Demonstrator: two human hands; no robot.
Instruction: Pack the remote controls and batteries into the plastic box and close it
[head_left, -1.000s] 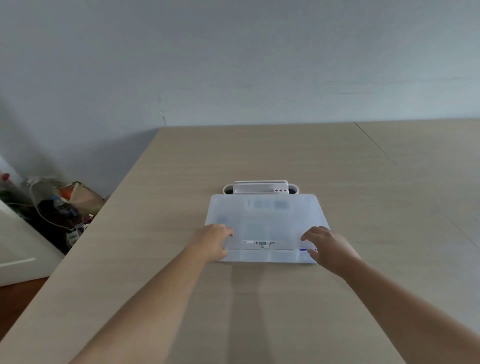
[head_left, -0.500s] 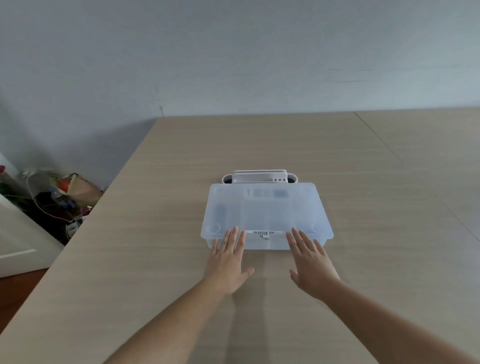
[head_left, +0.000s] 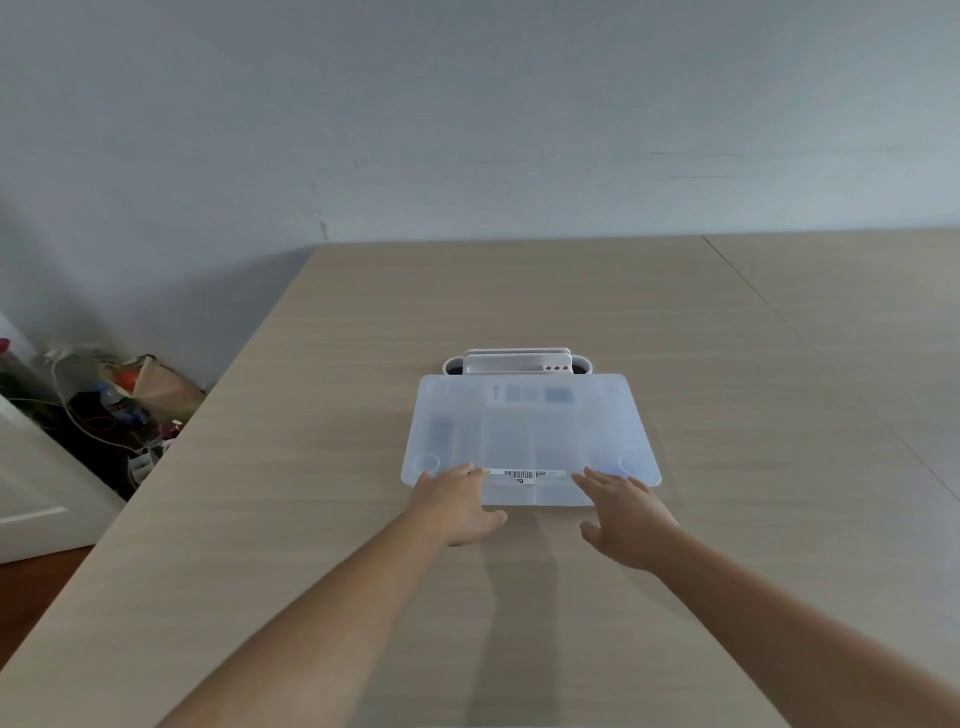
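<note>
Under the frosted lid (head_left: 530, 426), contents only blurred shapes; both hands (head_left: 457, 506) (head_left: 626, 517) spread flat, fingertips on its near edge.

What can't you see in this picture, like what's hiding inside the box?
- Head view: contents of the plastic box are only dim shapes through its frosted lid.
- White holder: mostly hidden behind the box.
- Barcode label: print too small.
- Left hand, right hand: fingertip contact with the box unclear.

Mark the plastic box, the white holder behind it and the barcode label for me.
plastic box (head_left: 530, 431): head view, middle of its frosted lid.
white holder (head_left: 517, 362): head view, front face showing above the box's far edge.
barcode label (head_left: 524, 474): head view, centre of the strip at the lid's near edge.
</note>
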